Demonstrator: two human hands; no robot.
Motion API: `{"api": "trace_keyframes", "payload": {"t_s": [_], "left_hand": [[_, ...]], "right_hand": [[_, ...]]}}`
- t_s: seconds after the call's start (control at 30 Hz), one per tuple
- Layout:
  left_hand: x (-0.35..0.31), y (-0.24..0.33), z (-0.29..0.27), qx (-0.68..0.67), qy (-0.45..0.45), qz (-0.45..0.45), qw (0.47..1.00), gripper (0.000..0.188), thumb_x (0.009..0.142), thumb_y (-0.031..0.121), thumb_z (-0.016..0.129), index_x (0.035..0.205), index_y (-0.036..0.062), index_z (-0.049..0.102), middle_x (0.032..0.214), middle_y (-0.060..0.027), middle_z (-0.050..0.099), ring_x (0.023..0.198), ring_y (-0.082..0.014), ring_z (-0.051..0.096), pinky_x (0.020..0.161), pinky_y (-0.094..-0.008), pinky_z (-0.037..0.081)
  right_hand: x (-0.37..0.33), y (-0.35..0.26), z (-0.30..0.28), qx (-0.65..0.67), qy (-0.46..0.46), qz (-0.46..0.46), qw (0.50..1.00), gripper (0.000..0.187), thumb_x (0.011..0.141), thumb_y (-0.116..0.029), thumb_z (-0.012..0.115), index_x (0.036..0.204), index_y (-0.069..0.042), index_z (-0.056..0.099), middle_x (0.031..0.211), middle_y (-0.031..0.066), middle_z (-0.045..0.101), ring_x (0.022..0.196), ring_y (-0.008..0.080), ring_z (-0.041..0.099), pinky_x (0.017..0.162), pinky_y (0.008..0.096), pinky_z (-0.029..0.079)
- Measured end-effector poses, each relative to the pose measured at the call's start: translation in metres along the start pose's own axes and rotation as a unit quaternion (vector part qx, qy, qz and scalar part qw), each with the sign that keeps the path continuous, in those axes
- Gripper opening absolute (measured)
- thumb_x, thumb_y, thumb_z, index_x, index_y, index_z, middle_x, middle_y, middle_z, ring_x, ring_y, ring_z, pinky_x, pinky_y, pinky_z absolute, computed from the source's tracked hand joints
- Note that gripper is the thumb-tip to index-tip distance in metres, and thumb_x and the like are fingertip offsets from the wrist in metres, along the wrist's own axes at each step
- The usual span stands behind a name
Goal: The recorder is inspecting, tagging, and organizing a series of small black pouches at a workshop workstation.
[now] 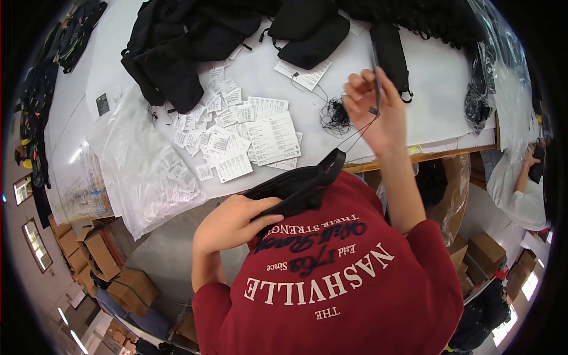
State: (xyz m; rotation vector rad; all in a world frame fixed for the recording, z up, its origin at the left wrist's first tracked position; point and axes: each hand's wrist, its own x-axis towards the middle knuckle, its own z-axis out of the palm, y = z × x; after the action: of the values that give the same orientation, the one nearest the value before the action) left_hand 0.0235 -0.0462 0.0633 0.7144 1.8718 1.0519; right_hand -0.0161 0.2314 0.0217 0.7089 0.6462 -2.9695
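Note:
My left hand (234,222) is closed on a black fabric bag (299,186), held against my body at the table's front edge. The thumb lies over the fabric and the other fingers are partly hidden. Raised above the table, my right hand (380,109) pinches a thin card tag (377,83), seen nearly edge-on. A thin black cord (359,131) runs from the tag down to the loop end of the bag and is pulled fairly straight. Beside my right hand lies a tangle of black tag cords (335,116).
White printed paper slips (269,139) lie heaped on the white table (319,142). Black bags (219,29) are piled along the back. A clear plastic bag (127,171) hangs over the left front edge. Cardboard boxes (133,290) stand below; another person (518,189) is at right.

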Motion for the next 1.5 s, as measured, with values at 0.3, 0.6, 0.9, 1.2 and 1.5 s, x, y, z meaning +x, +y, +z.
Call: {"api": "trace_keyframes", "payload": {"t_s": [0.3,0.6,0.9,1.2,1.5], "left_hand": [[0.002,0.007,-0.007,0.011,-0.006,-0.056,0.998,0.027,0.091,0.029,0.058,0.099,0.0049,0.049,0.061,-0.017,0.055,0.057,-0.0345,0.056,0.052,-0.0397,0.041],[-0.004,0.001,-0.013,0.048,-0.001,-0.021,0.999,0.028,0.09,0.027,0.059,0.098,0.0044,0.044,0.058,-0.0183,0.051,0.057,-0.0395,0.053,0.052,-0.0442,0.039],[0.017,-0.021,-0.003,0.189,0.245,0.014,0.951,0.016,0.079,0.011,0.066,0.093,0.0031,0.062,0.093,-0.0118,0.059,0.09,-0.0289,0.058,0.073,-0.0381,0.046],[0.04,-0.039,0.002,0.271,0.303,0.198,0.892,0.013,0.078,0.011,0.066,0.089,0.004,0.064,0.105,-0.0114,0.06,0.098,-0.0293,0.058,0.083,-0.039,0.046],[0.081,-0.148,-0.053,0.25,0.579,0.03,0.775,0.022,0.079,0.018,0.068,0.097,0.0063,0.065,0.087,-0.0086,0.063,0.085,-0.0278,0.057,0.079,-0.0365,0.045]], "right_hand": [[0.036,0.037,0.052,-0.223,0.125,-0.141,0.957,0.034,0.099,-0.027,0.047,0.069,-0.011,0.045,0.053,-0.0035,0.035,0.047,0.0065,0.029,0.045,0.0225,0.023],[0.06,0.048,0.018,-0.252,0.008,-0.137,0.958,0.016,0.088,-0.021,0.067,0.088,-0.006,0.064,0.074,-0.0021,0.062,0.062,0.0034,0.057,0.056,0.0142,0.043],[0.011,0.028,0.032,-0.666,-0.207,-0.113,0.708,0.023,0.083,-0.028,0.071,0.078,-0.006,0.074,0.049,-0.0042,0.051,0.045,0.0072,0.038,0.045,0.024,0.029],[-0.011,0.04,0.009,-0.855,-0.369,-0.046,0.362,0.032,0.08,-0.042,0.066,0.081,-0.011,0.073,0.058,0.0112,0.06,0.053,0.0312,0.058,0.052,0.0372,0.044],[-0.01,0.043,-0.003,-0.807,-0.413,-0.01,0.421,0.024,0.078,-0.034,0.069,0.083,-0.011,0.07,0.055,0.0108,0.057,0.055,0.0275,0.059,0.055,0.0375,0.045]]}}
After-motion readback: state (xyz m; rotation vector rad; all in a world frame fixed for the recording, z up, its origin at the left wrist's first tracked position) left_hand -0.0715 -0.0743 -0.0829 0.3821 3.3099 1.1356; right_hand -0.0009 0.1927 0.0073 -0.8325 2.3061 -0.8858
